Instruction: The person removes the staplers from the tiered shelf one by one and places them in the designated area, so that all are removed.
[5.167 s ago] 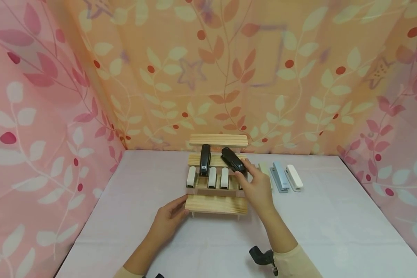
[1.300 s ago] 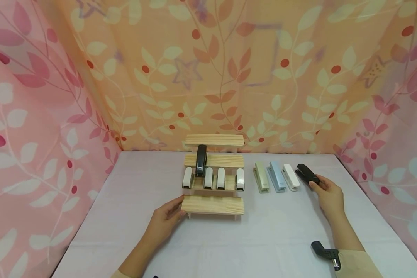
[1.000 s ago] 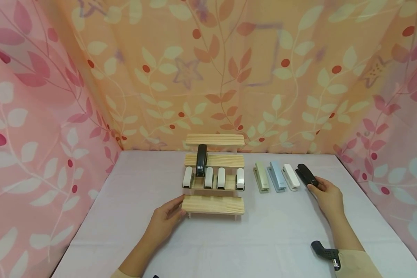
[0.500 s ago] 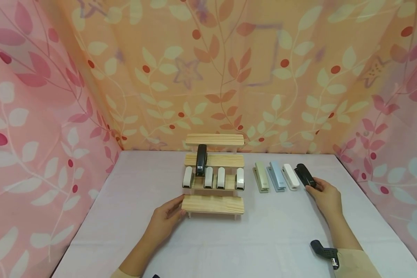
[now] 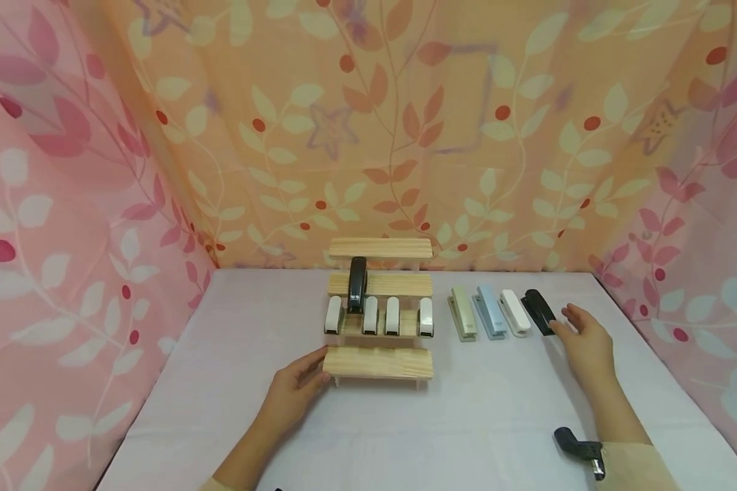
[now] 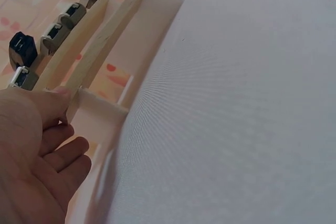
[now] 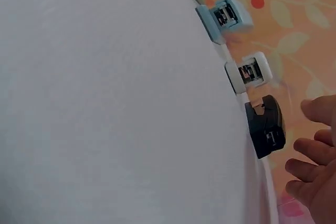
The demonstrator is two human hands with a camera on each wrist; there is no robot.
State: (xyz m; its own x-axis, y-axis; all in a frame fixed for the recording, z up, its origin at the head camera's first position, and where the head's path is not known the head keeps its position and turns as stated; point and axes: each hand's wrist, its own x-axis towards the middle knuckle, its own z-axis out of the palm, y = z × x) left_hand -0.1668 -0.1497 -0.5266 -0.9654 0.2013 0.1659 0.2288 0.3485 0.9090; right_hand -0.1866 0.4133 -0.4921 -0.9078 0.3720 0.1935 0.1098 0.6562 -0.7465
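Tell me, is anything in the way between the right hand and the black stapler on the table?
No, nothing visible. The right hand is right beside the black stapler, with just a gap between them in the right wrist view. The white stapler lies on the side away from the hand.

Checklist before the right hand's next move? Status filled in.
1. Right hand holding nothing: ok.
2. Its fingers off the table's black stapler: ok, gap visible in right wrist view.
3. Left hand on rack: ok, grips bottom shelf's left end.
4. Green stapler standing on table: ok, left of the blue stapler.
5. Rack's black stapler fully seated: cannot tell.
6. Staplers loaded: cannot tell.
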